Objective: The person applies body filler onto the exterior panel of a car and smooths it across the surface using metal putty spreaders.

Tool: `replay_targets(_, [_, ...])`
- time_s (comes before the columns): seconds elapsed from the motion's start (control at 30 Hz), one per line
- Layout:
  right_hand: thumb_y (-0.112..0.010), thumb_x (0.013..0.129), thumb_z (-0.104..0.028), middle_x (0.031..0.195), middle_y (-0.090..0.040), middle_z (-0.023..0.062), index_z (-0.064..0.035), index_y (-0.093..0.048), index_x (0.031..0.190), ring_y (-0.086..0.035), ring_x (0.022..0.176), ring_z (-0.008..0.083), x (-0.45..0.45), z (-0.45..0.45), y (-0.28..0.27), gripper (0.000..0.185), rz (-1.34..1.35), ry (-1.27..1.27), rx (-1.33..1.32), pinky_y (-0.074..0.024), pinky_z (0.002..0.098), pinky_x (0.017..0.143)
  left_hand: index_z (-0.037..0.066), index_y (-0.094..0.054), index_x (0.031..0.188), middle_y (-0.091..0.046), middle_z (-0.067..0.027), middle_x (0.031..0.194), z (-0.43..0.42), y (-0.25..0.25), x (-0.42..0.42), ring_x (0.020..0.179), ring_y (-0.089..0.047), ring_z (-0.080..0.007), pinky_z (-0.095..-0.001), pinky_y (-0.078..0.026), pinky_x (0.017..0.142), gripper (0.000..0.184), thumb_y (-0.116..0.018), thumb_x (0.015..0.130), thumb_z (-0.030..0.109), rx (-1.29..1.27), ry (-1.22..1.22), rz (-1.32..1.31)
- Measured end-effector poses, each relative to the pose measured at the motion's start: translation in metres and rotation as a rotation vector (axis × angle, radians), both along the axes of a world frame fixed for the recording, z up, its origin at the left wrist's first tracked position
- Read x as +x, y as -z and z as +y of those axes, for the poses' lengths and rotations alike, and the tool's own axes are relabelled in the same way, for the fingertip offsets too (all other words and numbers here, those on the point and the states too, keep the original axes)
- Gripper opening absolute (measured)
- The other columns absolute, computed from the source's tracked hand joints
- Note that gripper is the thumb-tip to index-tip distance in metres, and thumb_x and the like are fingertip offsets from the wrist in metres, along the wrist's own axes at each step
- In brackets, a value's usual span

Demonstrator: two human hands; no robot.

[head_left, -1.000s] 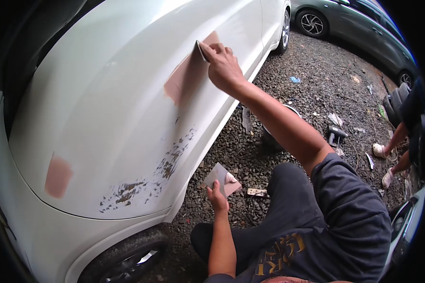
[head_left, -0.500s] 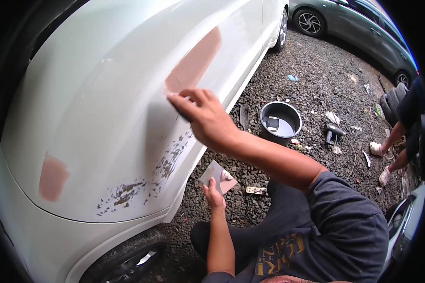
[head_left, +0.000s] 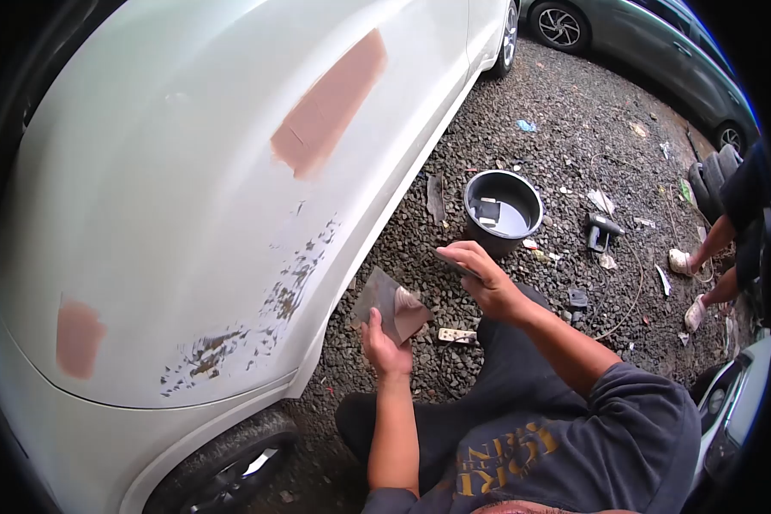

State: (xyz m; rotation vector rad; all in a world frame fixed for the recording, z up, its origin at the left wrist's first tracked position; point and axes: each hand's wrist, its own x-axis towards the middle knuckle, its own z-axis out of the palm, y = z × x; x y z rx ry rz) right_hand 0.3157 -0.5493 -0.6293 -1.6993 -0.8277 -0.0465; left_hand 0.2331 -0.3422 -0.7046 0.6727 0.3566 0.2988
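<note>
My left hand (head_left: 387,348) grips a flat, square putty board (head_left: 373,296) by its near edge, with the thumb on top. A smear of pinkish-brown putty (head_left: 411,317) covers the board's right corner. To the right of it, my right hand (head_left: 495,289) is closed around a thin dark putty spreader (head_left: 456,262), held apart from the board. Left of both hands stands the white car panel (head_left: 163,188). It bears a long putty patch (head_left: 332,107) above, a smaller putty patch (head_left: 80,341) at lower left, and dark chipped marks (head_left: 287,291) along its lower part.
A black bucket (head_left: 535,224) with water and a dark block inside stands on the gravel. Beyond it lie a pistol-shaped power tool (head_left: 602,231) and scattered litter. A power strip (head_left: 458,336) is near my leg. Another person's feet (head_left: 694,313) are at right; a grey car (head_left: 651,51) is behind.
My right hand has moved from the panel, just below the long putty patch, down and right to beside the board. The board in my left hand has tilted slightly.
</note>
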Motion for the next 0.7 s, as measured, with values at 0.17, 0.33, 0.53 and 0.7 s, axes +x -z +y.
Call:
replay_targets(0.17, [-0.071, 0.083, 0.014, 0.134, -0.053, 0.0178, -0.0166, -0.057, 0.148, -0.055, 0.126, 0.037, -0.023, 0.005, -0.025, 0.073, -0.226, -0.147, -0.054, -0.0497, 0.0438, 0.106, 0.002, -0.05, 0.138, -0.062, -0.0182, 0.13, -0.034, -0.047, 0.019, 0.118, -0.067, -0.0309, -0.0443, -0.061, 0.093, 0.039, -0.053, 0.107, 0.027, 0.075, -0.059, 0.08])
replay_targets(0.33, [-0.07, 0.076, 0.015, 0.137, -0.052, 0.0195, -0.0162, -0.057, 0.148, -0.054, 0.127, 0.04, 0.002, -0.022, 0.011, 0.079, -0.337, -0.18, -0.257, -0.0504, 0.0452, 0.105, 0.004, -0.051, 0.138, -0.062, -0.0143, 0.131, -0.042, -0.062, 0.019, 0.116, -0.066, -0.0272, -0.0456, -0.061, 0.084, 0.037, -0.056, 0.107, 0.022, 0.002, -0.136, 0.069])
replay_targets(0.53, [-0.065, 0.085, 0.008, 0.13, -0.063, 0.0158, -0.0099, -0.067, 0.133, -0.059, 0.125, 0.0376, 0.039, -0.052, -0.007, 0.052, -0.503, 0.077, -0.343, -0.0485, 0.0491, 0.106, -0.002, -0.042, 0.153, -0.06, -0.0144, 0.14, -0.023, -0.092, 0.005, 0.126, -0.059, -0.0229, -0.0373, -0.045, 0.111, 0.05, -0.051, 0.109, 0.021, 0.486, -0.146, -0.063])
replay_targets(0.7, [-0.07, 0.089, -0.016, 0.129, -0.063, 0.004, -0.0214, -0.068, 0.128, -0.059, 0.127, 0.0273, 0.047, -0.022, -0.049, 0.039, -0.795, 0.108, -0.441, -0.0423, 0.0533, 0.112, -0.007, -0.051, 0.144, -0.063, -0.0163, 0.135, -0.037, -0.105, 0.003, 0.122, -0.06, -0.022, -0.0355, -0.045, 0.107, 0.043, -0.049, 0.112, 0.02, 0.824, 0.069, 0.016])
